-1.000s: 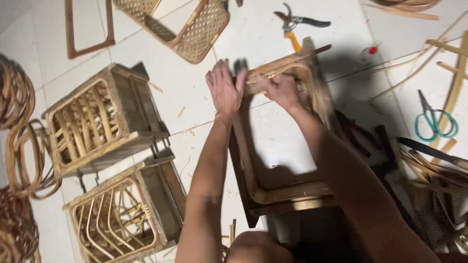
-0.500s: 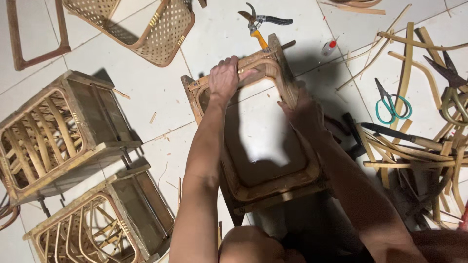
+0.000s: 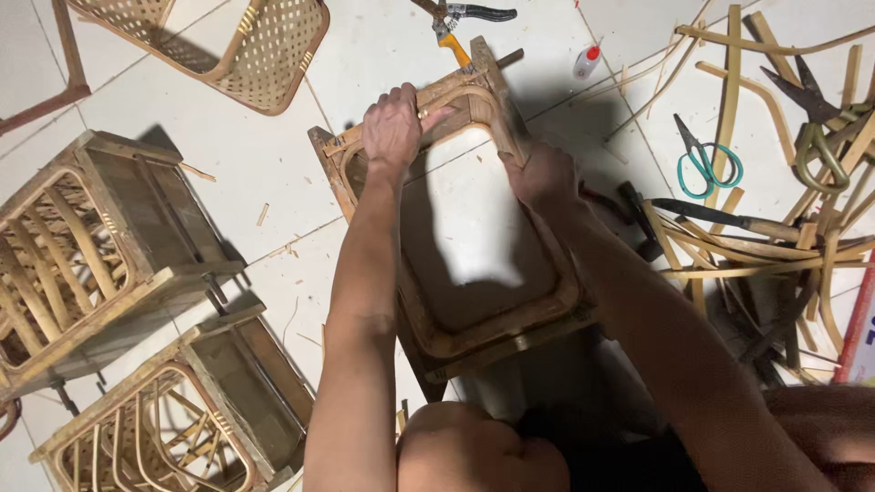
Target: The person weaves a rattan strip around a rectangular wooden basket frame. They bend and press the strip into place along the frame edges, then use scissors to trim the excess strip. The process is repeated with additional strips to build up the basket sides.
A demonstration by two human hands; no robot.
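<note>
An open wooden and rattan frame stands on the white tiled floor in front of me. My left hand presses down on its far top rail, fingers curled over the bent rattan strip there. At the frame's right side, my right hand grips the rail and corner post. Both forearms reach out over the frame, and my knee shows at the bottom edge.
Two finished rattan stool frames lie at the left. A woven seat panel is at the top left. Pruning shears, a small glue bottle, teal scissors, a knife and loose rattan strips lie at the right.
The view has shifted, so everything sits further left and lower. My left hand has slid along the far rail, and my right hand has moved down the right side.
</note>
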